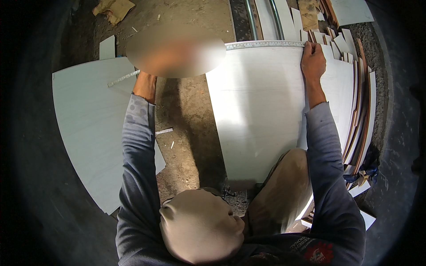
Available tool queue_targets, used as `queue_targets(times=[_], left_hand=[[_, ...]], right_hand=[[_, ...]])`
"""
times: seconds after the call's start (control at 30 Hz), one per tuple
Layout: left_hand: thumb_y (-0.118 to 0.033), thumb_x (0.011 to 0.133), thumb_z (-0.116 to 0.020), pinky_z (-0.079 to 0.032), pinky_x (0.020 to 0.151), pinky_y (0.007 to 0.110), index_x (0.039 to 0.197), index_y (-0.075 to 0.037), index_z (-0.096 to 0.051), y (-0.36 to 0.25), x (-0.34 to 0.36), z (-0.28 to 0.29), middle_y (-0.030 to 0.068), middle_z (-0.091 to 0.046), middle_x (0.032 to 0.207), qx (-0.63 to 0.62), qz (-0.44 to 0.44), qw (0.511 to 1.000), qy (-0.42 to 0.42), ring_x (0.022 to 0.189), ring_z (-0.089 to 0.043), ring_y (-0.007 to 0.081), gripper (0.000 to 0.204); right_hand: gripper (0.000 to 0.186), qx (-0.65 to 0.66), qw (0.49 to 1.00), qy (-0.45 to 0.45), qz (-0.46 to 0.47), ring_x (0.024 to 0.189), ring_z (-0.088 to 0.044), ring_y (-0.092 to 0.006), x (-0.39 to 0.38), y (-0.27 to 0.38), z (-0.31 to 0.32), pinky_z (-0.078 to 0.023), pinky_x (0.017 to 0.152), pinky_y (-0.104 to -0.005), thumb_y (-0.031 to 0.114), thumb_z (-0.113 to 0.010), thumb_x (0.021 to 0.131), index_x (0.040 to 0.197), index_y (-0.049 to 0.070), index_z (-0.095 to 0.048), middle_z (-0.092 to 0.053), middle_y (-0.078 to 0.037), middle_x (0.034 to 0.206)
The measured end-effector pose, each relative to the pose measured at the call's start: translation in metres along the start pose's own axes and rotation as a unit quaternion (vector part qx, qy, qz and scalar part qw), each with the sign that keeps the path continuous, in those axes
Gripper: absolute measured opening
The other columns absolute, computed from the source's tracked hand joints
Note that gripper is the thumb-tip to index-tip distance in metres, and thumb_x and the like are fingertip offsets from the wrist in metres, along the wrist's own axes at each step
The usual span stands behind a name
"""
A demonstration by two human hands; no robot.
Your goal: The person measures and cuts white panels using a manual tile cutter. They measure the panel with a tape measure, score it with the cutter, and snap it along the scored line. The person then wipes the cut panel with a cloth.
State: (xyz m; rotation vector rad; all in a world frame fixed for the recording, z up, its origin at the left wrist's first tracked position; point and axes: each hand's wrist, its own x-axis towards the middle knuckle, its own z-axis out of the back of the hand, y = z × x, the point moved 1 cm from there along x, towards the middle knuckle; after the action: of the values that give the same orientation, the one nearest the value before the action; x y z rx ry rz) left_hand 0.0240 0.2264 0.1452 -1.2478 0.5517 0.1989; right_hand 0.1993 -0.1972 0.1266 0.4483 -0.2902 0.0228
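A large white tile or panel (257,106) lies in front of me, right of the middle. Along its far edge runs a pale measuring tape (266,44) with markings. My right hand (313,62) is closed at the panel's far right corner, pinching the end of the tape there. My left hand (173,55) reaches out beyond the panel's far left corner. A blurred patch hides its fingers, so what it grips does not show. Another length of the tape sticks out left of my left wrist.
A second pale panel (93,119) lies at the left. Stacked panels and cut strips (361,102) crowd the right side. Two metal rails (276,20) stretch away at the back. Cardboard (113,9) lies far left on the dusty floor (182,115).
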Motion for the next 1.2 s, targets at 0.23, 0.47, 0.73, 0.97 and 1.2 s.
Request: queue_targets(times=[0.23,0.47,0.73,0.97,1.2], left_hand=[[-0.011,0.103,-0.057,-0.045,0.063,0.021,0.111,-0.003,-0.070,-0.0022,0.0014,-0.0024,-0.0026,-0.069,0.084,-0.002,-0.003,1.000,-0.006,0.071,-0.059,0.0051,0.018],[-0.010,0.102,-0.058,-0.045,0.064,0.023,0.105,-0.003,-0.070,-0.0025,0.0039,-0.0020,-0.0022,-0.067,0.081,-0.001,-0.020,1.000,-0.005,0.070,-0.057,0.0066,0.015],[-0.009,0.101,-0.058,-0.045,0.063,0.023,0.103,-0.003,-0.070,-0.0008,0.0063,-0.0017,-0.0022,-0.065,0.079,-0.007,-0.012,1.000,-0.006,0.069,-0.056,0.0062,0.013],[-0.011,0.102,-0.059,-0.044,0.060,0.021,0.103,-0.004,-0.070,-0.0034,0.0070,-0.0020,-0.0031,-0.066,0.077,-0.014,-0.006,1.000,-0.003,0.066,-0.056,0.0048,0.013],[-0.012,0.101,-0.060,-0.041,0.056,0.020,0.104,-0.006,-0.070,-0.0050,0.0040,-0.0020,-0.0045,-0.067,0.077,-0.001,0.007,1.000,-0.014,0.063,-0.057,0.0038,0.012]], right_hand=[[0.034,-0.008,1.000,-0.003,-0.001,0.089,-0.073,-0.0406,-0.0011,-0.0007,-0.0013,-0.056,0.079,-0.0527,0.042,-0.059,0.103,0.108,0.011,-0.071,-0.077,-0.016,0.097],[0.032,0.007,1.000,-0.011,0.014,0.088,-0.073,-0.0397,-0.0014,-0.0001,-0.0007,-0.056,0.078,-0.0518,0.040,-0.060,0.103,0.106,0.010,-0.071,-0.077,-0.015,0.096],[0.031,0.006,1.000,-0.015,0.013,0.089,-0.073,-0.0394,-0.0012,-0.0014,-0.0034,-0.057,0.080,-0.0517,0.037,-0.058,0.101,0.106,0.010,-0.071,-0.077,-0.016,0.099],[0.030,-0.002,1.000,-0.010,0.008,0.091,-0.073,-0.0400,-0.0013,0.0000,-0.0028,-0.057,0.081,-0.0515,0.034,-0.056,0.099,0.107,0.009,-0.071,-0.077,-0.017,0.100],[0.029,0.006,1.000,-0.020,0.020,0.090,-0.073,-0.0403,-0.0023,0.0014,-0.0023,-0.057,0.080,-0.0519,0.034,-0.057,0.099,0.105,0.009,-0.071,-0.077,-0.016,0.099]])
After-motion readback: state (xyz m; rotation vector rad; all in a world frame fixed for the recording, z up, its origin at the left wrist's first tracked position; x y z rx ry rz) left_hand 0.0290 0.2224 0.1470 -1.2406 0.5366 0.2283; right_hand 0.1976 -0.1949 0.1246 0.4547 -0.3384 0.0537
